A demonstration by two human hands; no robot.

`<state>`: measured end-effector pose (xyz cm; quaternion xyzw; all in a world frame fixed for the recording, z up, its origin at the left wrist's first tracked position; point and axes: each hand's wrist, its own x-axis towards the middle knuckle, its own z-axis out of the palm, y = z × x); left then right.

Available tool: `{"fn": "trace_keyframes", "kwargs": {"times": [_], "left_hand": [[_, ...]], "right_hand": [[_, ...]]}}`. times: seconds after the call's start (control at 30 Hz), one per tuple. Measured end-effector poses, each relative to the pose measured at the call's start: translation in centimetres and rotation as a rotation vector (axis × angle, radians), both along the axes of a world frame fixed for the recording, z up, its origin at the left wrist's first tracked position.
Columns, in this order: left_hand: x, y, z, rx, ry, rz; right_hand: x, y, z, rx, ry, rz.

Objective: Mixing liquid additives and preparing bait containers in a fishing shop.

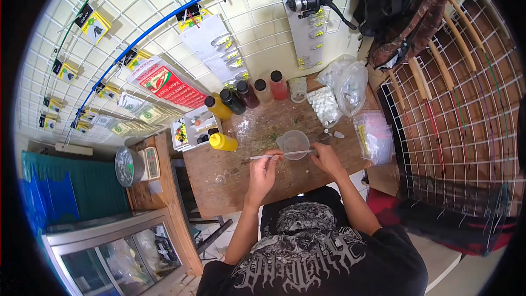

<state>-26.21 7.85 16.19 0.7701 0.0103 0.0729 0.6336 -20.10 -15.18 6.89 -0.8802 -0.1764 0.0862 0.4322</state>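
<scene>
My left hand point(263, 171) grips a thin, pale stick or tube point(265, 156) between thumb and fingers. The stick runs level across the near part of a clear plastic measuring cup point(295, 142), whose spout points left. At the cup's right side is my right hand point(326, 159), its fingertips at the stick's right end; how firmly they hold it cannot be told. The cup stands on a worn wooden table point(230, 176), with green crumbs lying just left of it.
Capped bottles of coloured liquid point(248, 94) line the table's back. A yellow squeeze bottle point(223, 142) stands at left by a white box point(189, 133). At right lie a bag of white caps point(324, 105) and clear plastic packets point(376, 137). A digital scale point(152, 163) sits far left.
</scene>
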Motion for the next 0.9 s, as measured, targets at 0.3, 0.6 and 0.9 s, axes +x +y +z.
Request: {"fn": "trace_keyframes", "kwargs": {"times": [0.3, 0.6, 0.9], "left_hand": [[-2.5, -2.3, 2.4, 0.047, -0.170, 0.447], [-2.1, -3.7, 2.1, 0.432, -0.139, 0.418], [-2.1, -2.4, 2.7, 0.482, -0.109, 0.433]], "right_hand": [[2.7, -0.7, 1.7, -0.048, 0.011, 0.140], [2.9, 0.1, 2.2, 0.003, 0.014, 0.221], [3.1, 1.1, 4.8, 0.013, 0.067, 0.299]]}}
